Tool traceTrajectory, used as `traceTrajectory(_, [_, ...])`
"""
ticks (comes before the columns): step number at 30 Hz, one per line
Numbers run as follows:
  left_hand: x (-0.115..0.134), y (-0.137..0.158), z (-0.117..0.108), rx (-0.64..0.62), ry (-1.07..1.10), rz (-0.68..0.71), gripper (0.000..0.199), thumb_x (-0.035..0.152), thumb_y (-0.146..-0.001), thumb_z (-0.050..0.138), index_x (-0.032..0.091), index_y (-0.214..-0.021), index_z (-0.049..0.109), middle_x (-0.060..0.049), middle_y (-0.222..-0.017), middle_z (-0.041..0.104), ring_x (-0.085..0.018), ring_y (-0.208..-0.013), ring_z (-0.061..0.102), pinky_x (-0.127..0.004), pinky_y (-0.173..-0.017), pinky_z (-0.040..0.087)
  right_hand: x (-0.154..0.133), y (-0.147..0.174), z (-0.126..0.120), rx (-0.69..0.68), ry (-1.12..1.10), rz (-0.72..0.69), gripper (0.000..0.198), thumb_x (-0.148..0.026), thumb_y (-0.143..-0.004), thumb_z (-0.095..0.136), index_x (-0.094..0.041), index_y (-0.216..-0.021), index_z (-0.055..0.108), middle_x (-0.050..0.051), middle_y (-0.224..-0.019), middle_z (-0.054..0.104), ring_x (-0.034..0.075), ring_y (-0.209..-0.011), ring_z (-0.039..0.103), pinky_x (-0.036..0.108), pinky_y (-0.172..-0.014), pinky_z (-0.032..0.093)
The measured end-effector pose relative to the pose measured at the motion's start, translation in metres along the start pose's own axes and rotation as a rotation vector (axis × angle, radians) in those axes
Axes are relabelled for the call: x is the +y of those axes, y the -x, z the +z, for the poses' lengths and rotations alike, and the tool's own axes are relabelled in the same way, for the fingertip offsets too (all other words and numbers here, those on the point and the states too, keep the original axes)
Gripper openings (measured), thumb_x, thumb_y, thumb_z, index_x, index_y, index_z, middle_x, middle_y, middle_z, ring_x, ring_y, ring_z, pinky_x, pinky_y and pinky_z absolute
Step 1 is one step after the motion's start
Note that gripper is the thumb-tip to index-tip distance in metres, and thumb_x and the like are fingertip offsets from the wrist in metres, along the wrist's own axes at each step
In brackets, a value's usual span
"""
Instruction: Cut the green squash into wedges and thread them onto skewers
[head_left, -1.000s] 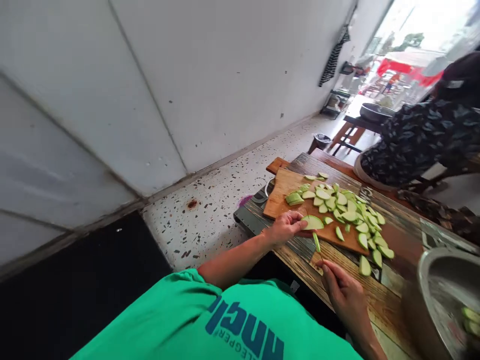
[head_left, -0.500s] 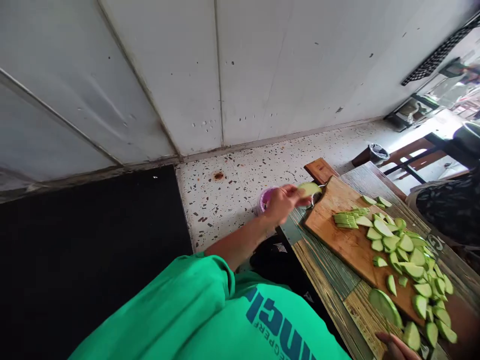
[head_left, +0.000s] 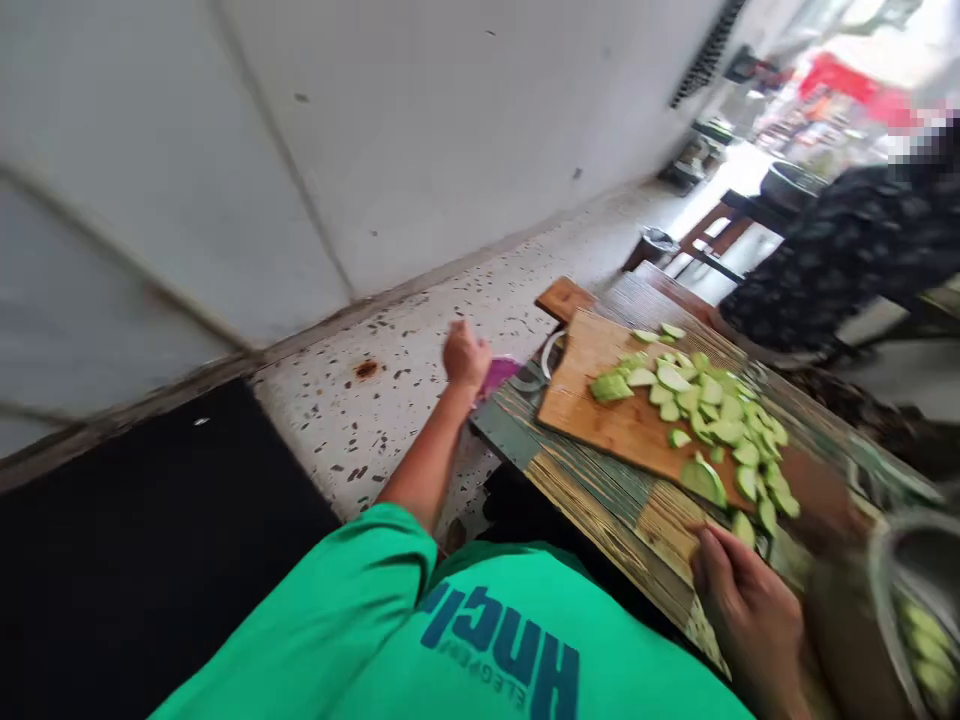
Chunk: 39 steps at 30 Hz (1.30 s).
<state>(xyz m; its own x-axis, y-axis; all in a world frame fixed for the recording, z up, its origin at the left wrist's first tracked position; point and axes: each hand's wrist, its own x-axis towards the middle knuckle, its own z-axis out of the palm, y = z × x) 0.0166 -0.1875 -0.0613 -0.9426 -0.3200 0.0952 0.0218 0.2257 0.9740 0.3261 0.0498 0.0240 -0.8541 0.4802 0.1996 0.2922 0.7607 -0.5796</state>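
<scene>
My left hand [head_left: 465, 358] is held out past the table's end, beside a pink-purple container [head_left: 496, 374] that shows behind it. Motion smears its fingers, and no slice shows in it. Near the table's front edge, my right hand [head_left: 750, 610] is closed, thumb against fingers; what it grips, if anything, cannot be made out. Just beyond it lies a large zucchini-like green slice [head_left: 703, 482], at the edge of the wooden cutting board [head_left: 592, 425]. Many cut green pieces [head_left: 727, 430] are heaped on the board's right part, with a thinly sliced bunch [head_left: 611, 387] nearer its handle end.
A metal pot [head_left: 885, 590] with green pieces inside stands at the lower right. Behind the board is another wooden board [head_left: 564, 298] on the plank table [head_left: 585, 490]. A person in dark patterned clothing [head_left: 832, 250] is across the table. A waste bin [head_left: 651, 247] stands beyond.
My left hand has moved left, away from the board, and the green slice it held no longer shows. The view has turned right; more of my right hand and the pot now show.
</scene>
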Motion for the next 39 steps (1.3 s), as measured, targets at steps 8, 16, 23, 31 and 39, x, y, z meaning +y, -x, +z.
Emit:
traceTrajectory(8, [0.099,0.144,-0.010,-0.831,0.559,-0.121,0.039,0.045,-0.077,0.071,0.015,-0.102,0.068,-0.009,-0.100,0.070,-0.022,-0.098,0.064,-0.033,-0.087,0.050,-0.018,0.004,0.027,0.090,-0.133,-0.241,0.026,-0.033,-0.092,0.050,-0.019,-0.091,0.072,0.007,-0.084,0.075,0.018,-0.073,0.071,0.025,-0.066,0.056])
traceTrajectory(16, [0.116,0.224,0.025,-0.947,0.780,-0.601,0.029,0.039,-0.079,0.070,0.011,-0.087,0.069,-0.010,-0.092,0.071,-0.021,-0.089,0.067,-0.037,-0.082,0.057,-0.006,0.027,0.026,0.164,-0.098,-0.339,0.025,-0.026,-0.094,0.048,-0.018,-0.095,0.071,0.008,-0.089,0.075,0.019,-0.077,0.072,0.026,-0.069,0.056])
traceTrajectory(23, [0.108,0.248,0.039,-1.005,0.682,-0.644,0.030,0.039,-0.076,0.072,0.010,-0.083,0.068,-0.011,-0.085,0.070,-0.021,-0.078,0.069,-0.038,-0.078,0.058,0.012,0.047,0.028,0.248,-0.098,-0.278,0.028,-0.027,-0.095,0.044,-0.019,-0.091,0.070,0.008,-0.084,0.075,0.018,-0.071,0.071,0.025,-0.063,0.054])
traceTrajectory(31, [0.105,0.263,0.058,-1.046,0.668,-0.669,0.031,0.039,-0.072,0.075,0.010,-0.082,0.068,-0.009,-0.082,0.069,-0.019,-0.074,0.067,-0.033,-0.068,0.057,0.030,0.051,0.033,0.312,-0.028,-0.241,0.033,-0.028,-0.097,0.040,-0.016,-0.085,0.069,0.008,-0.078,0.074,0.017,-0.061,0.069,0.024,-0.055,0.049])
traceTrajectory(39, [0.097,0.265,0.074,-1.063,0.631,-0.720,0.033,0.040,-0.072,0.074,0.010,-0.082,0.065,-0.010,-0.082,0.068,-0.021,-0.072,0.068,-0.035,-0.068,0.057,0.044,0.047,0.043,0.288,-0.061,-0.166,0.036,-0.033,-0.097,0.040,-0.017,-0.079,0.067,0.006,-0.068,0.071,0.016,-0.053,0.064,0.025,-0.051,0.043])
